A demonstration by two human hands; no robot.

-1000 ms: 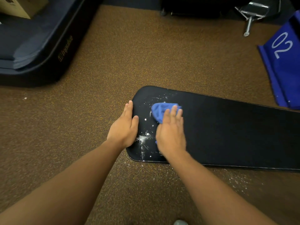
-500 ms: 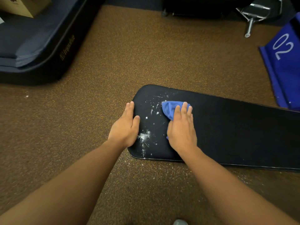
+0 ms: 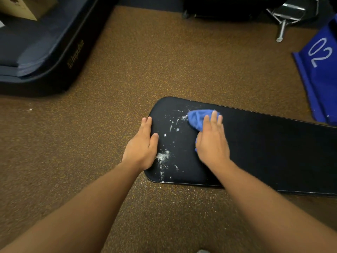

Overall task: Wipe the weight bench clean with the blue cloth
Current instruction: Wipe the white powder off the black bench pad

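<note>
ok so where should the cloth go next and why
Probably sweep the right hand and blue cloth back toward the left hand. White powder lies on the weight bench between the hands, thickest near the front edge, while the pad to the right of the cloth looks clean.

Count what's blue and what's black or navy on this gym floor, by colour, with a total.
Blue: 2, crumpled blue cloth, blue panel marked 02
Black or navy: 2, long black padded weight bench, navy folded mat
Total: 4
</note>
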